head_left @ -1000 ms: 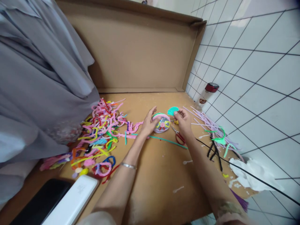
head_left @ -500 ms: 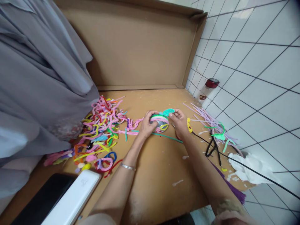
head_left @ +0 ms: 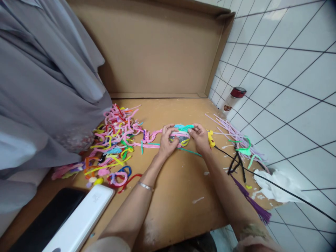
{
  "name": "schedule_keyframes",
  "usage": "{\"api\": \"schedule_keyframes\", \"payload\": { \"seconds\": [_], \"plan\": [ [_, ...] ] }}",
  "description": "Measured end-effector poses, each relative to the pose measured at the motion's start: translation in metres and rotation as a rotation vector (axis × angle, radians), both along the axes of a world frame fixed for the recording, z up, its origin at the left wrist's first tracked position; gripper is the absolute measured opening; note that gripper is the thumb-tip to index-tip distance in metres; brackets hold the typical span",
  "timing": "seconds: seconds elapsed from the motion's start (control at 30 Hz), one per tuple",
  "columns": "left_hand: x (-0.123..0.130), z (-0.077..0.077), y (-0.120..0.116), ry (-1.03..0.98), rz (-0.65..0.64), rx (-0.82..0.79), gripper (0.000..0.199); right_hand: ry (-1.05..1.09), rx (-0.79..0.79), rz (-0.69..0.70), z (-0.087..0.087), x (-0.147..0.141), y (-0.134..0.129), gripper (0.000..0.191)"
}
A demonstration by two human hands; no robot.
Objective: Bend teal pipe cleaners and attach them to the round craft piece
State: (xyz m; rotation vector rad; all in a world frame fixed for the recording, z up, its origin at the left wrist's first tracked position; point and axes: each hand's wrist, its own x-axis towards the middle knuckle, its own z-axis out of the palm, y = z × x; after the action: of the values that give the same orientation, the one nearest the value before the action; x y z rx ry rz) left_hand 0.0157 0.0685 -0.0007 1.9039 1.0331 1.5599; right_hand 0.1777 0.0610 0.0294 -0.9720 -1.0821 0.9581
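Teal trim point(head_left: 187, 128) is pinched between the right hand's point(head_left: 201, 138) thumb and fingers against a pink-banded case point(head_left: 183, 138); the left hand's point(head_left: 168, 142) fingers clamp its side, probably steadying it, nearer the worktop's point(head_left: 181, 189) far edge.

The wall point(head_left: 291, 77) on the right is white-tiled with dark grout lines, a pale gleam point(head_left: 275, 14) showing near its top. A broad brown cardboard panel point(head_left: 162, 49) stands behind the tan surface point(head_left: 170, 199), and folded grey cloth point(head_left: 47, 77) hangs at left.
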Motion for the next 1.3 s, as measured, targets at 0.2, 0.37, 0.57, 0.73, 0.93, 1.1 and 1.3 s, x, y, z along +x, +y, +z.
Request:
{"api": "schedule_keyframes", "payload": {
  "seconds": [0.2, 0.37, 0.57, 0.73, 0.93, 1.1, 1.3],
  "plan": [
    [0.0011, -0.0014, -0.0010, 0.039, 0.015, 0.024, 0.024, -0.081, 0.013, -0.035, -0.0034, 0.0019, 0.0012, 0.028],
    [0.0016, -0.0042, 0.0005, 0.045, 0.016, 0.087, 0.033, -0.057, -0.010, -0.059, -0.0025, 0.0025, 0.0010, 0.030],
    [0.0009, -0.0082, 0.0017, 0.082, 0.043, 0.144, 0.032, -0.038, -0.024, -0.057, 0.0025, 0.0036, -0.0033, 0.030],
    [-0.0001, -0.0074, 0.0010, 0.111, 0.046, 0.171, 0.031, -0.056, -0.017, -0.065, 0.0022, 0.0044, -0.0031, 0.030],
    [0.0011, -0.0025, -0.0013, 0.146, 0.043, 0.176, 0.028, -0.082, -0.005, -0.066, 0.0017, 0.0036, -0.0020, 0.029],
    [0.0030, -0.0008, -0.0005, 0.189, 0.078, 0.169, 0.025, -0.097, -0.012, -0.052, 0.0029, 0.0038, -0.0030, 0.030],
    [0.0039, 0.0004, -0.0001, 0.184, 0.083, 0.141, 0.018, -0.112, -0.016, -0.037, 0.0042, 0.0052, -0.0034, 0.030]
  ]
}}
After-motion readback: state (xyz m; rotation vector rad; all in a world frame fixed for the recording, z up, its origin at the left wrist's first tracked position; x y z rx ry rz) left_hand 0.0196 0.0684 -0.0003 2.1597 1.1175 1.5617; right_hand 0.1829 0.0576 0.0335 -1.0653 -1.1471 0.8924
